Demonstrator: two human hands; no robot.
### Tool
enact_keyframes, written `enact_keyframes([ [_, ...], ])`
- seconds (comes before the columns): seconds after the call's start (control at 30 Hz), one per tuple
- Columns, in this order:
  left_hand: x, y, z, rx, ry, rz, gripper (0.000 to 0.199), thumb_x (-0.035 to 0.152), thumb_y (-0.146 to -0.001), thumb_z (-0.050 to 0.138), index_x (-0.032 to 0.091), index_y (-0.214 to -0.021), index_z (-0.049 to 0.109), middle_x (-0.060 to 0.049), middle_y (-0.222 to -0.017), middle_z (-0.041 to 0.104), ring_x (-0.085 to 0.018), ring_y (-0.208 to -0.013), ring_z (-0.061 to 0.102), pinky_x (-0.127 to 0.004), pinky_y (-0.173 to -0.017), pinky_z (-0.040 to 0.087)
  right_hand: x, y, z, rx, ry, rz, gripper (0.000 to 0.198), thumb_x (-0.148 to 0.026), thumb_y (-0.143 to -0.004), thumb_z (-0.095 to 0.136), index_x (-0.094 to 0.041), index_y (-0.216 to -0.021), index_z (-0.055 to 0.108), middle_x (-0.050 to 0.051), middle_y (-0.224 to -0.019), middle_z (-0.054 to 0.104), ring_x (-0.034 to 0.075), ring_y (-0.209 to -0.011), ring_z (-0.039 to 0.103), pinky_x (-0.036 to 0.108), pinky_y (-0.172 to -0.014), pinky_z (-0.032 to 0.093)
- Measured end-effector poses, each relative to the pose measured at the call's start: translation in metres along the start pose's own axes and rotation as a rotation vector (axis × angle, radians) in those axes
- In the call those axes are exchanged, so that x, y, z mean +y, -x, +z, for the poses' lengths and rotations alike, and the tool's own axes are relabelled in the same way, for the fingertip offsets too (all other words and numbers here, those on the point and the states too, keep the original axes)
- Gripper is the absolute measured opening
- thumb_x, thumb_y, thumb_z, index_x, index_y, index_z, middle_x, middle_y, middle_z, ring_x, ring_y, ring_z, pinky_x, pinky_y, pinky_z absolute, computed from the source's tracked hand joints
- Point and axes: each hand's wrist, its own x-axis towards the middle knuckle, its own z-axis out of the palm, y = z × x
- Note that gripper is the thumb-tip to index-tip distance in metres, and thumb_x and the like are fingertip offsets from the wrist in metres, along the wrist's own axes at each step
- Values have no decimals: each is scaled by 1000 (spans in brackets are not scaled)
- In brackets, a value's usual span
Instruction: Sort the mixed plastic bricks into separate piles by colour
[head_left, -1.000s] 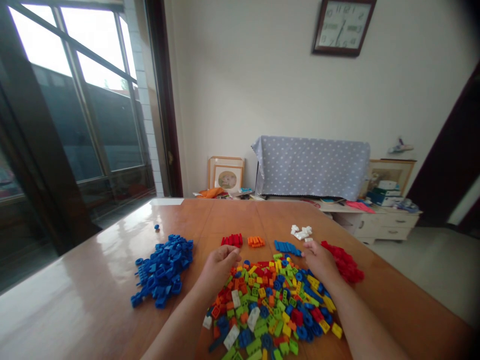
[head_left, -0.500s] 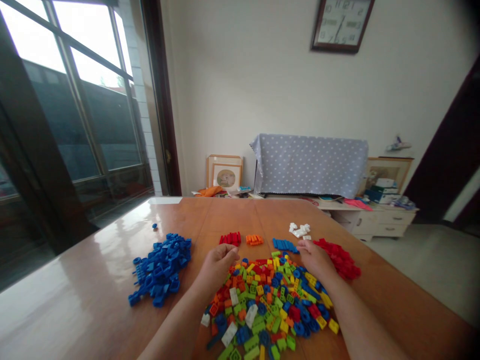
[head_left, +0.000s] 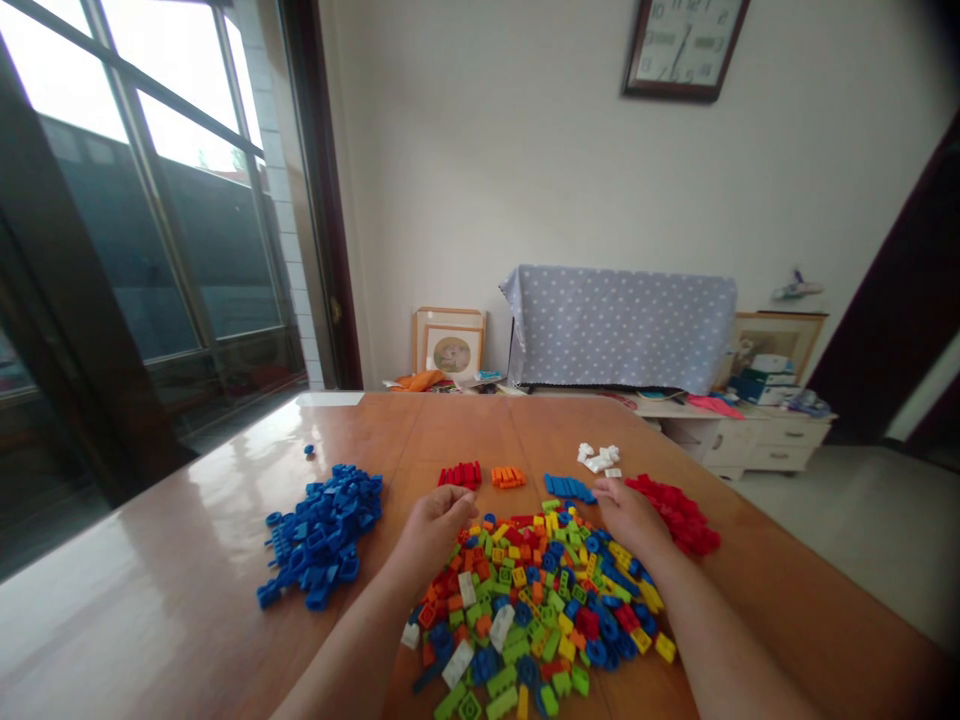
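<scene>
- My L hand: fingers curled, narrow; contents, if any, can't tell. Posn: near row of red plastic bricks.
- My R hand: fingertips close tog. at R end of row of blue plastic bricks; grip can't tell.
- Pile of mixed-colour plastic bricks: on glossy brown table.

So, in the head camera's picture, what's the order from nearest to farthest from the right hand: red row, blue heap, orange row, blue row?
1. Blue row: just left of the right hand.
2. Orange row: farther left.
3. Red row: just beyond the left hand.
4. Blue heap: far left.
</scene>
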Motion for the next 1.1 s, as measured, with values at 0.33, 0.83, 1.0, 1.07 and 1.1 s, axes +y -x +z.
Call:
enact_keyframes([
  [0.33, 2, 1, 0, 12, -6, -5, 44, 58, -71, 71, 16, -81, 67, -6, -79, 70, -19, -74, 64, -27, -67, 48, -8, 3, -7, 57, -39, -21, 31, -29, -89, 50, -24, -114, 67, 6, -113, 75, 23, -104, 69, 31, -90, 51],
  [0.83, -19, -9, -1, -52, -87, 71, 40, 56, -81, 65, 16, -83, 67, -4, -77, 67, -17, -71, 60, -25, -64, 42, -58, 22, 10, -212, 75, -456, 46, -44, -102, 36, -24, -129, 67, 8, -135, 65, 25, -127, 54, 42, -111, 37],
  [1.0, -19, -9, -2, -41, -113, 71, 40, 55, -81, 64, 16, -82, 68, -3, -76, 67, -16, -69, 60, -25, -63, 42, -64, 29, 4, -234, 122, -472, 40, -40, -101, 39, -24, -119, 70, 9, -121, 68, 24, -115, 57, 39, -103, 42],
  [1.07, -17, -9, -2, -26, -125, 66, 41, 56, -81, 64, 15, -83, 69, -4, -75, 67, -17, -69, 60, -25, -63, 43, -67, 32, 0, -243, 98, -478, 37, -38, -100, 39, -23, -112, 71, 8, -114, 69, 23, -109, 59, 36, -99, 43],
  [1.1, -16, -8, -2, -19, -128, 64, 42, 56, -80, 65, 15, -84, 69, -4, -75, 67, -18, -70, 61, -26, -63, 43, -69, 33, -2, -252, 81, -479, 36, -37, -100, 39, -24, -109, 71, 8, -110, 69, 22, -107, 60, 35, -97, 44],
])
